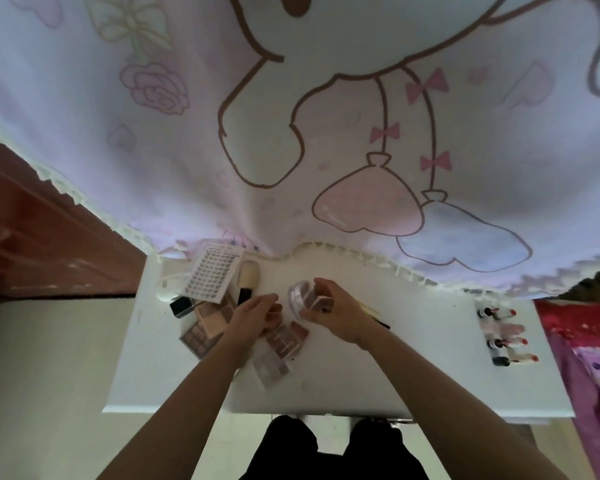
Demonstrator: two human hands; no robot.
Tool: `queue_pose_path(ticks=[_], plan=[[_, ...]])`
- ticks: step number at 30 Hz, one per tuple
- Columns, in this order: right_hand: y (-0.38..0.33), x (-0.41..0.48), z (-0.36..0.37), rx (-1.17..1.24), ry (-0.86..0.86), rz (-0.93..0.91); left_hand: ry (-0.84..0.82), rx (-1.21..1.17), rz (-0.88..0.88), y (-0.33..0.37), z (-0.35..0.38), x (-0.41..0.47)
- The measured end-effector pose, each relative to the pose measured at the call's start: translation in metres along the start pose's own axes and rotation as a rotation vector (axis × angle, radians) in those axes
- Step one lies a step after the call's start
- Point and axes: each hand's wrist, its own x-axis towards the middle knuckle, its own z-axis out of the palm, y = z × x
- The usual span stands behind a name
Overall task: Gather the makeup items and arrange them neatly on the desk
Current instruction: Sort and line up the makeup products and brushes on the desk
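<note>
My right hand [340, 315] holds a small clear compact with a pinkish pan [307, 296] just above the white desk [378, 375]. My left hand [255, 315] hovers beside it over a heap of eyeshadow palettes [205, 327], fingers curled; whether it grips anything is hidden. More palettes lie under my hands: a reddish one [290, 336] and a pale one [271, 367]. A sticker sheet [212, 275], a brush [248, 280] and a black bottle [181, 305] sit at the back left. Several lipsticks [506, 336] lie in a row at the right end.
A white and pink cartoon-print curtain [291, 133] hangs over the desk's far edge. A red-brown wooden panel [49, 237] stands to the left, a pink patterned cloth [586, 358] to the right. My knees in black [326, 445] are under the front edge.
</note>
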Motion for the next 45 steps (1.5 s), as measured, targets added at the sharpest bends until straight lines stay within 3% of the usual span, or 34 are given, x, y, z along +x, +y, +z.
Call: queue_pose_path(ticks=[5,13,25,32,38,45], plan=[[-0.012,-0.031,-0.020,0.075,0.023,-0.032,-0.263,0.167,-0.002,0.020,0.024,-0.007],[-0.019,-0.059,-0.043,0.074,0.065,-0.110,-0.542,-0.036,-0.148,0.042,0.045,-0.025],[-0.026,-0.068,-0.064,-0.110,0.154,-0.101,-0.589,-0.113,0.012,0.045,0.061,-0.034],[-0.023,-0.064,-0.066,-0.330,0.126,-0.279,-0.550,-0.134,-0.061,0.044,0.064,-0.032],[-0.031,-0.065,-0.071,-0.227,0.060,-0.025,-0.541,-0.144,-0.008,0.048,0.067,-0.031],[-0.032,-0.065,-0.080,-0.202,-0.002,-0.079,-0.559,-0.118,0.003,0.050,0.070,-0.034]])
